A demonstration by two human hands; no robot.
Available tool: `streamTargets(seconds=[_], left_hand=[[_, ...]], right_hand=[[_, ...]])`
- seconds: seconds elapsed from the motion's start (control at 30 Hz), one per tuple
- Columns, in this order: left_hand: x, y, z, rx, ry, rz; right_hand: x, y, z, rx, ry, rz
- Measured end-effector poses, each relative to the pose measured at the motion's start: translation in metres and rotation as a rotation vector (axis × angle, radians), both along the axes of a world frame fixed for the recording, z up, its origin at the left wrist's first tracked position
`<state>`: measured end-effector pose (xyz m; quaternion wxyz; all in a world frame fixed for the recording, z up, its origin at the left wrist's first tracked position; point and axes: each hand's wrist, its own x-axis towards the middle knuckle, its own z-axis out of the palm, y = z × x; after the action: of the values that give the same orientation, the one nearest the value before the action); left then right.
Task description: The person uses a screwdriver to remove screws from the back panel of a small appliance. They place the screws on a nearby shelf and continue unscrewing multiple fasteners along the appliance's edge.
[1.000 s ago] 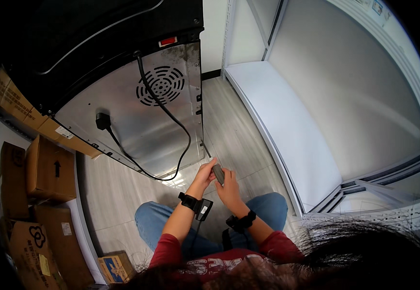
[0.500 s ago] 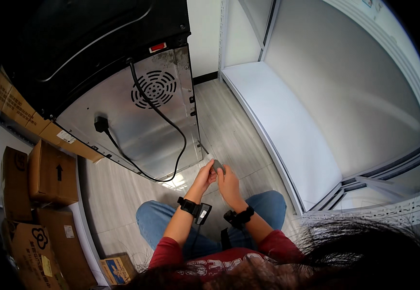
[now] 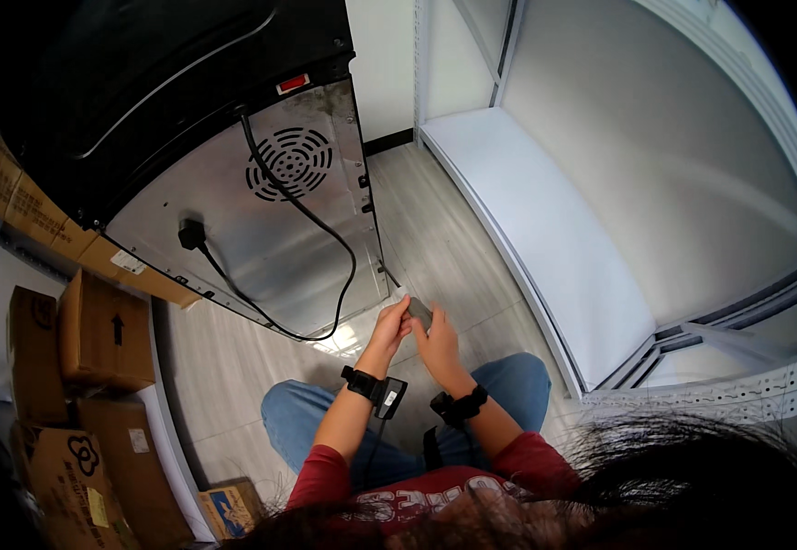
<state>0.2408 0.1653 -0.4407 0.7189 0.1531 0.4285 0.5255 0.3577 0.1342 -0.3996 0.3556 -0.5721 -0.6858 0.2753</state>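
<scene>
My left hand (image 3: 391, 326) and my right hand (image 3: 437, 335) meet low in front of the appliance, just off its lower right corner. Between them is a small grey, rounded piece (image 3: 419, 314) whose kind I cannot make out. The left fingers are closed at its near end, and the right thumb and fingers press on its other side. A thin dark rod or tube (image 3: 390, 273) runs from the appliance's edge toward my left fingertips; whether it joins the grey piece is hidden. The appliance (image 3: 261, 247) has a bare metal back panel and a black upper part.
A black power cord (image 3: 348, 252) loops off the appliance's back, its plug (image 3: 191, 234) against the panel. A vent (image 3: 290, 165) and a red switch (image 3: 293, 84) sit higher. Cardboard boxes (image 3: 109, 330) fill a shelf at left. A low white shelf (image 3: 545, 229) stands at right.
The view has shifted slightly. The grey piece is a little more exposed between my hands, and my right fingers have moved slightly to the right on it.
</scene>
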Motion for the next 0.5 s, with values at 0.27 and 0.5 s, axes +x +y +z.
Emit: streamTargets(seconds=[0.27, 0.5], left_hand=[[-0.009, 0.002, 0.003, -0.035, 0.024, -0.019], [-0.011, 0.001, -0.011, -0.066, -0.088, 0.03]], right_hand=[[-0.006, 0.0, -0.009, -0.264, 0.032, 0.056], [-0.011, -0.001, -0.025, -0.022, 0.018, 0.041]])
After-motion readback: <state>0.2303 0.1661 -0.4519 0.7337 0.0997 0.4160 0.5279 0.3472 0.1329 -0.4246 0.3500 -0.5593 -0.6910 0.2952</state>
